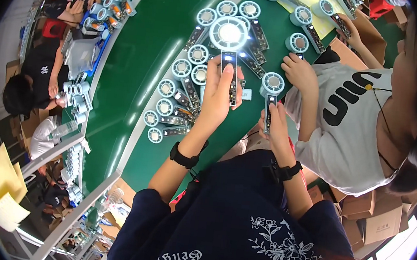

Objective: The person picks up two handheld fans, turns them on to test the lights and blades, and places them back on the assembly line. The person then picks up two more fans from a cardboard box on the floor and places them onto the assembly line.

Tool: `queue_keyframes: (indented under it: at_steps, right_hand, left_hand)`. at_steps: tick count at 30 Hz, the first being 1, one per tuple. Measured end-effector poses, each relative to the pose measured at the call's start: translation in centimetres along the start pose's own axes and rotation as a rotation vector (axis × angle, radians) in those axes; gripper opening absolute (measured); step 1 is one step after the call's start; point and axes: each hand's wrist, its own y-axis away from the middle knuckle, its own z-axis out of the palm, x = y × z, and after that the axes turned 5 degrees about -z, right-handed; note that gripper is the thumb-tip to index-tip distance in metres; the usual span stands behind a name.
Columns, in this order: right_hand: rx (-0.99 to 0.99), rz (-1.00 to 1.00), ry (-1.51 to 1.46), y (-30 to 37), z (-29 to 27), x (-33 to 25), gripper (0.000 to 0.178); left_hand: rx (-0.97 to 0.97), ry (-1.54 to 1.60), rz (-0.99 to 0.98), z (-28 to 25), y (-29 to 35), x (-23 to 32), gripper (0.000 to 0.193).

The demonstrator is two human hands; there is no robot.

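My left hand [215, 96] is wrapped round the exposed-board handle of a light-blue handheld fan [228, 34], its thumb on the board. The middle of that fan's round head glares bright white, and a small white light glows on the board. In my right hand [278, 128] is a second handheld fan [273, 83] of the same kind, its head upward, the thumb pressing on the dark board. Beyond and to the left of my left hand, several similar fans [181, 68] lie in a fanned-out cluster with their circuit boards showing. Both hands are above the table.
A green table [137, 155] runs beneath, next to a green conveyor belt [131, 45]. To the right, a co-worker in a grey shirt [352, 119] handles fans close by. Other people sit across the belt by a blue tray [96, 62]. Cardboard boxes [379, 219] stand at the lower right.
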Motion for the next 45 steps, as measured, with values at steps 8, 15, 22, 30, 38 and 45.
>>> queue_keyframes:
  at_steps: [8, 15, 22, 30, 38, 45]
  right_hand:
    - [0.099, -0.046, 0.076, -3.0, 0.0, 0.3, 0.019]
    - [0.227, -0.086, 0.033, -4.7, -0.4, 2.8, 0.025]
    - [0.158, 0.24, 0.564, -6.2, 2.4, -1.4, 0.073]
    - [0.1, 0.109, 0.965, -5.9, 0.5, -2.0, 0.045]
    - [-0.153, -0.064, 1.514, -5.7, 0.2, -1.5, 0.035]
    - [-0.416, 0.159, 1.685, -1.9, -0.6, -3.4, 0.053]
  left_hand:
    - [-0.061, 0.046, 0.023, 1.8, -5.4, 0.4, 0.031]
    - [-0.03, 0.142, -0.2, 3.9, -11.9, -2.7, 0.041]
    - [0.096, 0.041, -0.177, 6.6, -18.6, -7.3, 0.042]
    - [0.242, -0.121, -0.096, 8.5, -20.0, -10.6, 0.051]
    - [0.378, -0.133, 0.003, 9.6, -14.4, -12.3, 0.058]
    - [-0.68, -0.054, -0.15, 6.3, -1.5, -3.0, 0.036]
